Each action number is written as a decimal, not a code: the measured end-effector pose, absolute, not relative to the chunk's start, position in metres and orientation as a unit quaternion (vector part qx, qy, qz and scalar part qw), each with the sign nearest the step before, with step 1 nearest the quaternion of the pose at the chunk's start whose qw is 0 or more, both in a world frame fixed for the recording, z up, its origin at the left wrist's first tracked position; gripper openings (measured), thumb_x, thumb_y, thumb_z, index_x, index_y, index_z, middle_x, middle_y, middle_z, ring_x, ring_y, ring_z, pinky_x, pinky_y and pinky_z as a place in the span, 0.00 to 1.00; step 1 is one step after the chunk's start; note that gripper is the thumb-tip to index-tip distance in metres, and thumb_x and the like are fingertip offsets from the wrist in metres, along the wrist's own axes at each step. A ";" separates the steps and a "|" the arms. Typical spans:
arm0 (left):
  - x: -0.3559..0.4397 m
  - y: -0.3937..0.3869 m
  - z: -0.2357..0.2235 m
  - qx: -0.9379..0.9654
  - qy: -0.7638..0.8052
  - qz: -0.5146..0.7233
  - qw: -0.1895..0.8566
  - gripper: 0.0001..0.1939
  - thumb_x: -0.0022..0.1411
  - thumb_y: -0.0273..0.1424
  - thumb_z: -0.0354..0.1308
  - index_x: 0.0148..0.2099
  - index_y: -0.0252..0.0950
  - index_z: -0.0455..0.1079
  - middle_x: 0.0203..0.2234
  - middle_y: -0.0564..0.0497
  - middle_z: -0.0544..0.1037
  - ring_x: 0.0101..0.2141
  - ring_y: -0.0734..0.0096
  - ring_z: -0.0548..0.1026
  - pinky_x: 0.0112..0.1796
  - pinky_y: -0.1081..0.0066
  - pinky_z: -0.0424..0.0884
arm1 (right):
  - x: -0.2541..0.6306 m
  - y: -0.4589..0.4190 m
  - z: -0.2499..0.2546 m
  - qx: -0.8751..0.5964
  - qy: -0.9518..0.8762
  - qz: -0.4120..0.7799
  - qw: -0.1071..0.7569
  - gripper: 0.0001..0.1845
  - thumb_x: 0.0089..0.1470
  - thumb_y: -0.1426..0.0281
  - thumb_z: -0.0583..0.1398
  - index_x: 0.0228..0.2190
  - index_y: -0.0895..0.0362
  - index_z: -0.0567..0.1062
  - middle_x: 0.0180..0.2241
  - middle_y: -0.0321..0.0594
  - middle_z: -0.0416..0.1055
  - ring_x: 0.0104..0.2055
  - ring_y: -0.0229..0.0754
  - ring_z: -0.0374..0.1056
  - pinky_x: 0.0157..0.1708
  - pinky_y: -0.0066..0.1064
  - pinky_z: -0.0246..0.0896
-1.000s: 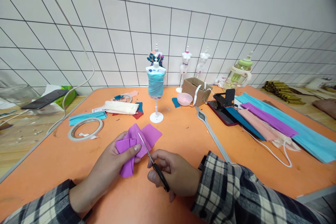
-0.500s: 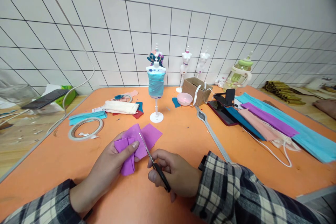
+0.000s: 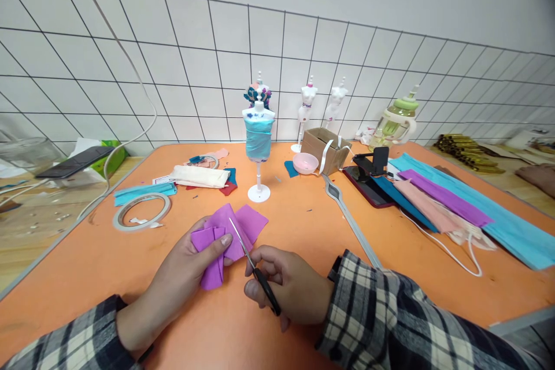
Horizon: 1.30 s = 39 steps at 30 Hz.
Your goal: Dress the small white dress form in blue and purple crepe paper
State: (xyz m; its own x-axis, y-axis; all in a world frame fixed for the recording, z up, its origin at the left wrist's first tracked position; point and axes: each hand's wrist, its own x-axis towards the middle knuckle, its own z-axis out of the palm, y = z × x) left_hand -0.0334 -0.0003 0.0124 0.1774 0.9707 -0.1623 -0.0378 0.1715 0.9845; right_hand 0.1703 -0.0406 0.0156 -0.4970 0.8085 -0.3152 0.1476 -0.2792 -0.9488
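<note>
My left hand (image 3: pixel 184 272) pinches a folded piece of purple paper (image 3: pixel 228 237) against the orange table (image 3: pixel 108 266), thumb on top of the folds. Just right of it, my right hand (image 3: pixel 288 286) is closed round the black handles of small scissors (image 3: pixel 254 265), whose thin blades point up and left across the paper. A small mannequin (image 3: pixel 258 139) wrapped in light blue stands on a white foot just beyond the paper.
A tape ring (image 3: pixel 141 211) and blue and cream paper scraps lie at the left. A cardboard box (image 3: pixel 325 149), pink bowl (image 3: pixel 305 163), phone (image 3: pixel 367 185) and stacked coloured paper sheets (image 3: pixel 459 202) sit at the right. Two bare mannequins and a bottle (image 3: pixel 396 121) stand by the grid wall.
Almost nothing has moved. My left hand shifted its grip on the purple paper slightly, and the scissors stayed across it.
</note>
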 end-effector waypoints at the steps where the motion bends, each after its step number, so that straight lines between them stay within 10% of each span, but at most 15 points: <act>1: -0.033 -0.001 0.013 0.484 0.476 0.418 0.604 0.18 0.55 0.44 0.69 0.36 0.36 0.71 0.25 0.53 0.74 0.26 0.72 0.69 0.27 0.74 0.67 | 0.170 -0.041 0.016 -0.436 -0.548 0.670 0.247 0.17 0.53 0.62 0.64 0.41 0.53 0.67 0.25 0.27 0.62 0.19 0.28 0.57 0.12 0.18 0.61; 39: -0.029 -0.003 0.015 0.454 0.477 0.413 0.630 0.19 0.51 0.45 0.71 0.31 0.36 0.73 0.23 0.54 0.77 0.24 0.73 0.70 0.25 0.76 0.65 | 0.172 -0.041 0.010 -0.407 -0.555 0.674 0.269 0.16 0.52 0.62 0.66 0.40 0.52 0.68 0.25 0.27 0.60 0.21 0.29 0.57 0.11 0.20 0.63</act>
